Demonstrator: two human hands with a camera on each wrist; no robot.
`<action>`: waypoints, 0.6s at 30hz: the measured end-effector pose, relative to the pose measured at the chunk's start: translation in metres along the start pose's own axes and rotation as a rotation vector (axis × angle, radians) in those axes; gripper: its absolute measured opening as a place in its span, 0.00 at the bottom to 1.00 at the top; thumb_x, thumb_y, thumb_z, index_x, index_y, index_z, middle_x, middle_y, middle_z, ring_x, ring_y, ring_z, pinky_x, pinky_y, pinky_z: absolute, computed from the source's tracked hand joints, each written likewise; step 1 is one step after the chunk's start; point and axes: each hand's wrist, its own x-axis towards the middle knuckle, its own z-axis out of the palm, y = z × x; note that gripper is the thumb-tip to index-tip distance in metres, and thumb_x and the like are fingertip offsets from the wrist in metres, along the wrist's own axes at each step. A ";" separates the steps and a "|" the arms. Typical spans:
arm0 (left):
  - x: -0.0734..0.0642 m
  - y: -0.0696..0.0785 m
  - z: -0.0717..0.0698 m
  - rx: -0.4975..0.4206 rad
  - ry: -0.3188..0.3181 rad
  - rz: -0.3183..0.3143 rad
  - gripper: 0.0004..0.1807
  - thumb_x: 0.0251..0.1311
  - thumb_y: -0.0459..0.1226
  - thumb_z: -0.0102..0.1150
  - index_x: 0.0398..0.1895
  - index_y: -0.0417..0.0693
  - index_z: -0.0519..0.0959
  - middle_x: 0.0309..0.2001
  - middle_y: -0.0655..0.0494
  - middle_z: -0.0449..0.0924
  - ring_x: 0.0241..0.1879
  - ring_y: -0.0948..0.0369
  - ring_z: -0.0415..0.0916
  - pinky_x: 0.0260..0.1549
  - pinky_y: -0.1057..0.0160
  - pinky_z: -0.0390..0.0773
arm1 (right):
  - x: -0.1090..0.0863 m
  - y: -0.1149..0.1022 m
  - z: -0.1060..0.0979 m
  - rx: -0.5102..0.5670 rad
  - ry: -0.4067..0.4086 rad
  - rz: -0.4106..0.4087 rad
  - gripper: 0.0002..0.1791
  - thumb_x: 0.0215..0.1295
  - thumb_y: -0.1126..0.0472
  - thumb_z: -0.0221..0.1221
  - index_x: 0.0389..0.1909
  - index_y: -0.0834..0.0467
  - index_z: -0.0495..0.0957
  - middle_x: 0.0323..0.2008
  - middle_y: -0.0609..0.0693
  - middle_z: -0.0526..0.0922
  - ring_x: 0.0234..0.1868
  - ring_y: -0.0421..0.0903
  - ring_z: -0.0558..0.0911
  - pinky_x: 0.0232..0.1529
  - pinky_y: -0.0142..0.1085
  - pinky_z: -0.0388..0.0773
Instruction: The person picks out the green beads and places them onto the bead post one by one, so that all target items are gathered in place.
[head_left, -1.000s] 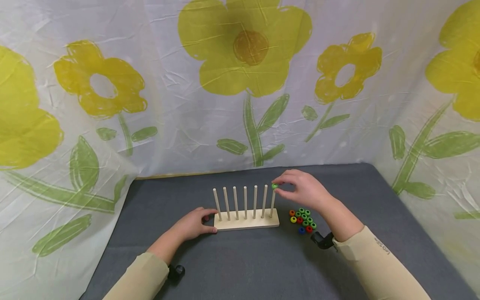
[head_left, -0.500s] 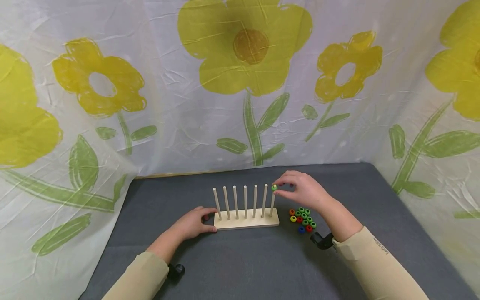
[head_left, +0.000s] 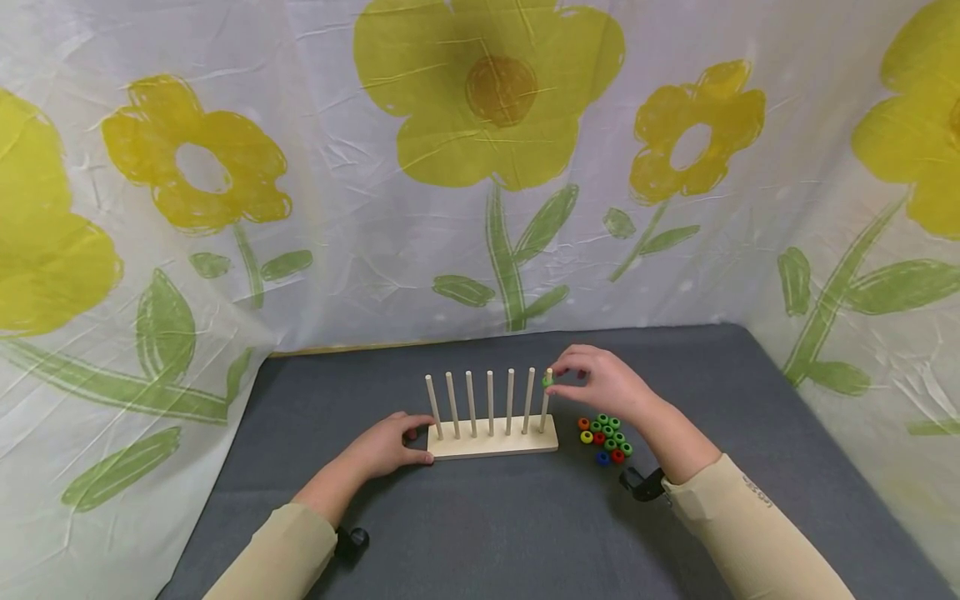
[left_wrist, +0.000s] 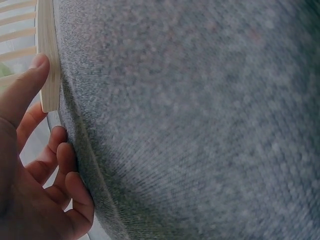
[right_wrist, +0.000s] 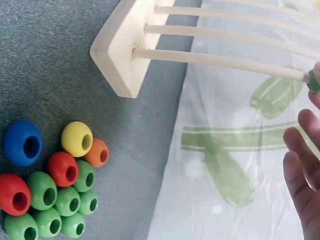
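A pale wooden base (head_left: 491, 447) with a row of several upright pegs stands on the dark cloth. My left hand (head_left: 381, 448) grips the base's left end, its thumb along the front edge (left_wrist: 48, 82) in the left wrist view. At the far right, my right hand (head_left: 603, 383) pinches a green bead (head_left: 547, 382) between thumb and fingers. That bead is threaded around the rightmost peg (head_left: 544, 412) just below its tip, which pokes out above. In the right wrist view the bead (right_wrist: 313, 81) shows only partly at the frame's edge.
Right of the base lies a cluster of loose beads: several green ones (head_left: 615, 423), two red (head_left: 617, 456), one blue (head_left: 602, 458), one yellow (head_left: 586, 437) and one orange (head_left: 583, 423). A flower-printed curtain (head_left: 360, 192) hangs behind the dark tabletop (head_left: 480, 533).
The green bead has gone from the tip of the rightmost peg to slightly lower around it, my right hand sinking with it. My left hand has stayed on the base.
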 end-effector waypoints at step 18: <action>0.001 -0.001 0.000 -0.001 -0.001 -0.001 0.34 0.51 0.52 0.75 0.63 0.63 0.77 0.39 0.59 0.70 0.34 0.60 0.68 0.36 0.56 0.69 | 0.000 0.020 0.022 -0.015 -0.176 0.008 0.05 0.62 0.53 0.69 0.38 0.46 0.86 0.43 0.46 0.80 0.42 0.48 0.77 0.43 0.44 0.76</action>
